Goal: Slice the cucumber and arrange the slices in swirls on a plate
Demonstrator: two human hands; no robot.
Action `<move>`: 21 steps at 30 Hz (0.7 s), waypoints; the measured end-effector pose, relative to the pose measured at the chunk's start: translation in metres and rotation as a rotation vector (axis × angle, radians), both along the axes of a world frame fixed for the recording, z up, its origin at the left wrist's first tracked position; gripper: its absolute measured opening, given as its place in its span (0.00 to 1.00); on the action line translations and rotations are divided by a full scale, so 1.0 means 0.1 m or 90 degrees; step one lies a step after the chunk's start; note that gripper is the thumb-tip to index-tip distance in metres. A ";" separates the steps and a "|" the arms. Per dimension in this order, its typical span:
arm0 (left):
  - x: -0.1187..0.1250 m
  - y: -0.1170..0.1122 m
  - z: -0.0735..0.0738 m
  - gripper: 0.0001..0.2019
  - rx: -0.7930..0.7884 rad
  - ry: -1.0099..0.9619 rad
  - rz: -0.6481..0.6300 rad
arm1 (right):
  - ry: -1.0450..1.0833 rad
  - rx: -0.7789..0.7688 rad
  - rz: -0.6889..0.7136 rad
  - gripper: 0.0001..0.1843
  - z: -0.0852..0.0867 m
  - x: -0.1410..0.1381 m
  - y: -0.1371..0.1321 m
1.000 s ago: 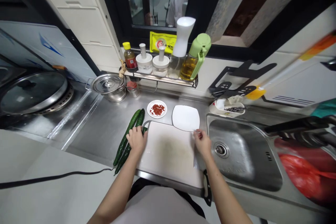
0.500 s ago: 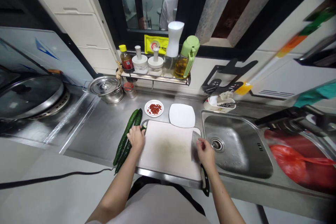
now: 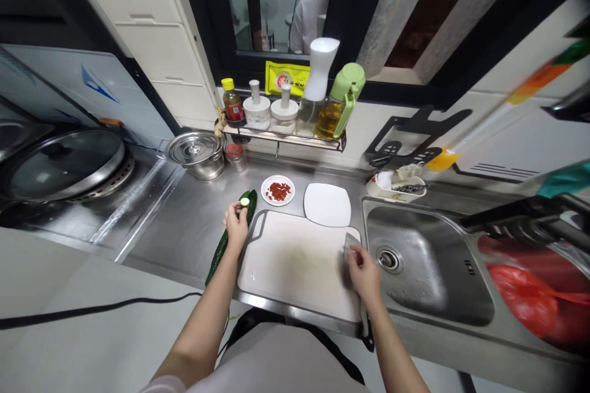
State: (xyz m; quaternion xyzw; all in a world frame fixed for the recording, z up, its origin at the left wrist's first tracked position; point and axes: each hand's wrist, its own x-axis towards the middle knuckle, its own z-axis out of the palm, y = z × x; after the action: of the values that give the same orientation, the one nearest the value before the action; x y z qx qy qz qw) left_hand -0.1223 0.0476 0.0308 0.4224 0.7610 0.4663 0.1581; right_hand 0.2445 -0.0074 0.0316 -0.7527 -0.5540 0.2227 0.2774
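My left hand (image 3: 236,224) is closed in a pinch on a small cucumber piece (image 3: 244,202) with a pale cut face. It is just left of the cutting board, above two long green cucumbers (image 3: 218,261) that lie side by side and are partly covered by the hand and forearm. At the right edge of the white cutting board (image 3: 295,264), my right hand (image 3: 364,270) has its fingers closed on the blade of a kitchen knife (image 3: 353,241). The knife's handle points toward me, partly hidden by my wrist. A greenish wet stain marks the middle of the board.
Behind the board stand a plate of chopped red bits (image 3: 278,190) and a white square plate (image 3: 327,204). A sink (image 3: 424,258) is on the right, a lidded steel pot (image 3: 196,153) back left. Bottles line a shelf (image 3: 286,137). Beyond the window is a person (image 3: 308,18).
My left hand has lifted the cucumber piece from beside the board's corner and moved it forward, turning its cut face up. My right hand stays at the knife. The view has shifted slightly.
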 end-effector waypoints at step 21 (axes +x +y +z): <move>0.60 -0.51 -0.03 0.20 -0.166 -0.658 -0.251 | -0.190 -0.439 -0.017 0.28 0.08 0.20 -0.68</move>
State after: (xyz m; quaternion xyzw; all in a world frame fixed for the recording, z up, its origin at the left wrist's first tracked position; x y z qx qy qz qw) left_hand -0.0619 -0.0035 0.0279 0.2505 0.5427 0.4763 0.6448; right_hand 0.2641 -0.0752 0.0399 -0.8331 -0.4712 0.2804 -0.0731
